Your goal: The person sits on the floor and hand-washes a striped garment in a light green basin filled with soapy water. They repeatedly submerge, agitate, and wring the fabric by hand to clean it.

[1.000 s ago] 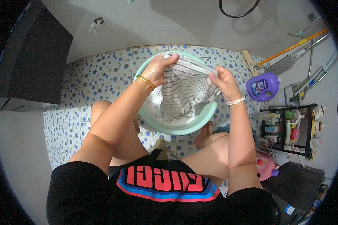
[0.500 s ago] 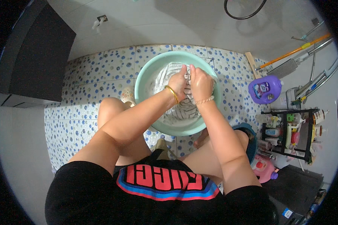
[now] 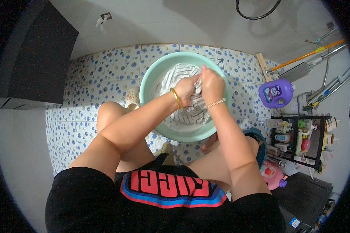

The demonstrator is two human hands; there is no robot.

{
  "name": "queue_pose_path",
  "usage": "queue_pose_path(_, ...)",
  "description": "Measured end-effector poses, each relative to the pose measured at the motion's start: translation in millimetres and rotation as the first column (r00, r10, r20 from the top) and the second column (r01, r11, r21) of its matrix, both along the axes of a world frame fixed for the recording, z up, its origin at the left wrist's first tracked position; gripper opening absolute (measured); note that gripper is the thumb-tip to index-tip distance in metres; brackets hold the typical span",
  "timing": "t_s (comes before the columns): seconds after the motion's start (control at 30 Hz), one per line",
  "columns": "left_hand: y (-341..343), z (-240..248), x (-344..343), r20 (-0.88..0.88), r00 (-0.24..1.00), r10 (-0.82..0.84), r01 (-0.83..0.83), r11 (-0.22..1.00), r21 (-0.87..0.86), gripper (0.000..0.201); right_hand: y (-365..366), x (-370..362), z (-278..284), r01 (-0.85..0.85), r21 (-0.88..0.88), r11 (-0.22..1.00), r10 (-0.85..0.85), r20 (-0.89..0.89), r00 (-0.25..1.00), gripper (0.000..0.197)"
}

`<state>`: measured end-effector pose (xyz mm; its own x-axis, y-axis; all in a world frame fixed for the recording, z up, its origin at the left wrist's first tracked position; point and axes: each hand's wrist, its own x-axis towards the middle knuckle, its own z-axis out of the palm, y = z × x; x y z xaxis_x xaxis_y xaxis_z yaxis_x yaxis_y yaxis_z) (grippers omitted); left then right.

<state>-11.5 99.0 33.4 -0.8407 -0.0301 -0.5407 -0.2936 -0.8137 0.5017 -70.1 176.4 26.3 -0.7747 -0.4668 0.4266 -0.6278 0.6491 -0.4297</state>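
Left hand (image 3: pixel 186 91) and right hand (image 3: pixel 213 85) sit together, each closed on bunched striped cloth (image 3: pixel 181 72); its remainder lies inside the green basin (image 3: pixel 145 93) on the spotted floor (image 3: pixel 89 97). In my judgement, rubbing calls for firm grips and short strokes, low over the basin

White floor tiles (image 3: pixel 118 66), blue and grey dots; on them mint-green basin (image 3: pixel 148 79), pale clog (image 3: pixel 132 94) near it, dark-blue tub (image 3: pixel 263 144).
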Motion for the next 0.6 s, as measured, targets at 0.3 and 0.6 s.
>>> queue_pose_path(0.3,-39,-4,-1,-0.172,0.94,-0.295,0.201,0.885,-0.419,0.026,23,-23,15,0.167,-0.54,0.825,0.34,0.71,0.616,0.043)
queue_pose_path(0.6,-49,18,5,-0.347,0.937,-0.036,-0.001,0.994,-0.105,0.017,44,-33,22,-0.25,-0.448,0.858,0.511,0.696,0.504,0.028)
